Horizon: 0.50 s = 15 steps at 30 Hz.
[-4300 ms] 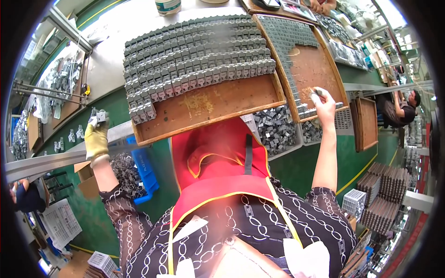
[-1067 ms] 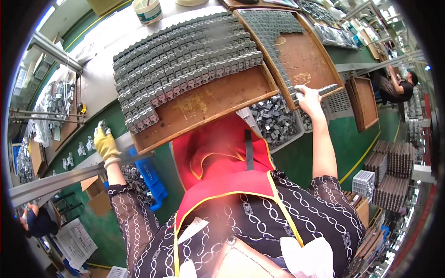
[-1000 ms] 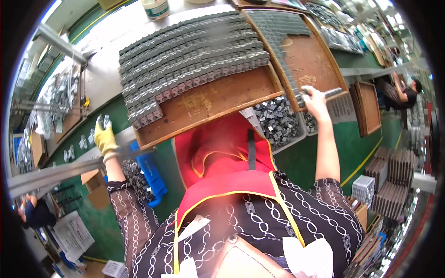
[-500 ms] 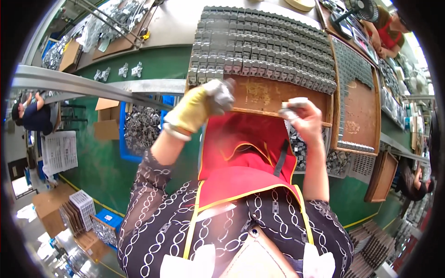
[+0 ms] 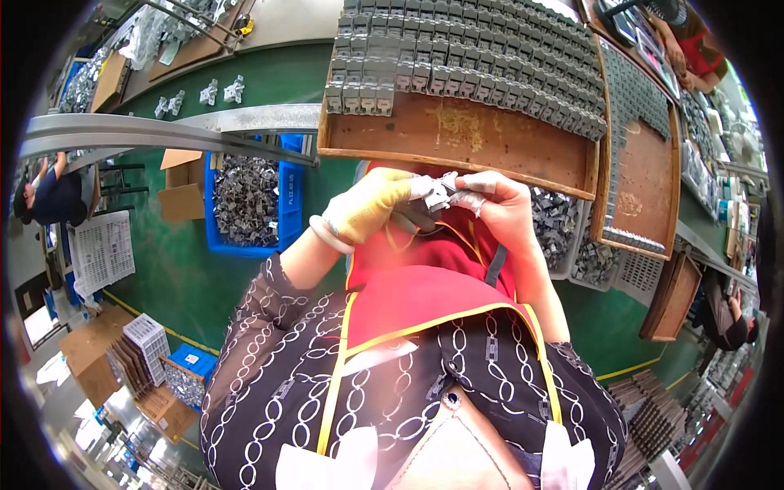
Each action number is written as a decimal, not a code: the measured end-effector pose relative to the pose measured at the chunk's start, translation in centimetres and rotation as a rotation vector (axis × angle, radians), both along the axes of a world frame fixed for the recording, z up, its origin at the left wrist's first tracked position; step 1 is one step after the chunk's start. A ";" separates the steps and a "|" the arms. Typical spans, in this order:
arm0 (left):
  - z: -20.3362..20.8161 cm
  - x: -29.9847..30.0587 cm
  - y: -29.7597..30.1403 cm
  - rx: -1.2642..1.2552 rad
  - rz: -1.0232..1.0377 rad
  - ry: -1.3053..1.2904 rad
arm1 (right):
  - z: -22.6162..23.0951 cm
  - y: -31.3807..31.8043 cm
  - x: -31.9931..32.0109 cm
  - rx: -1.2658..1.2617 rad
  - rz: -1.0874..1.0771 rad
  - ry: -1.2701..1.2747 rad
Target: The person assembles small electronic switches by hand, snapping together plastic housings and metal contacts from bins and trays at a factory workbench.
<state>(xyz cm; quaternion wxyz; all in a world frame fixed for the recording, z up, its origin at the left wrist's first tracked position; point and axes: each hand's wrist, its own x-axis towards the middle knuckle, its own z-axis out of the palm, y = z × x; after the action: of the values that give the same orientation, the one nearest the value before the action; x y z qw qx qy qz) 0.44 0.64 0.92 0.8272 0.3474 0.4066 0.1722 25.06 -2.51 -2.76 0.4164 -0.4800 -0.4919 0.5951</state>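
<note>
In front of my red apron (image 5: pixel 433 298) my two hands meet over a small silvery metal part (image 5: pixel 441 190). My left hand (image 5: pixel 367 208), in a yellow glove with pale grey fingertips, is closed on it from the left. From the right, the thumb and fingers of my right hand (image 5: pixel 505 208) pinch at the same part; white wraps cover those fingertips. The part's exact shape is partly hidden by the fingers. Just beyond my hands lies a wooden tray (image 5: pixel 392 137) holding several rows of grey block-like parts (image 5: pixel 465 61), with its near strip bare.
A blue bin (image 5: pixel 289 208) of loose metal parts stands at left, near a cardboard box (image 5: pixel 181 200) and a metal rail (image 5: pixel 147 129). At right are a second wooden tray (image 5: pixel 641 184) and a pale bin (image 5: pixel 559 261). A co-worker (image 5: pixel 698 61) sits at far right.
My hands were apart, the left one higher. They have come together, with the metal part now between them. The tray appears higher and larger in the picture.
</note>
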 end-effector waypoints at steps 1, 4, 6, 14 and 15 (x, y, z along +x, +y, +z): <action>0.1 0.0 0.0 -0.001 -0.032 0.012 | -0.3 -0.2 -0.1 -0.053 -0.037 0.088; -0.8 -0.4 0.1 -0.101 -0.074 -0.086 | -2.1 -1.0 -0.2 -0.094 -0.100 0.191; -1.6 -1.0 0.3 -0.086 -0.107 -0.138 | -3.2 -1.0 0.3 -0.037 -0.013 0.335; -0.3 -1.7 -0.3 -0.011 -0.130 -0.089 | 0.0 -0.4 -0.7 0.309 0.293 -0.248; -0.1 -1.7 -0.5 -0.012 -0.131 -0.090 | 0.4 -0.3 -0.8 0.345 0.295 -0.289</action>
<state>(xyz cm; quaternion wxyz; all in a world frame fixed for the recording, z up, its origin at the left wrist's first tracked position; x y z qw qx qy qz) -1.23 0.16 0.80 0.8561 0.3604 0.3466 0.1309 24.29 -2.80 -2.33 0.3263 -0.4050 -0.7050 0.4820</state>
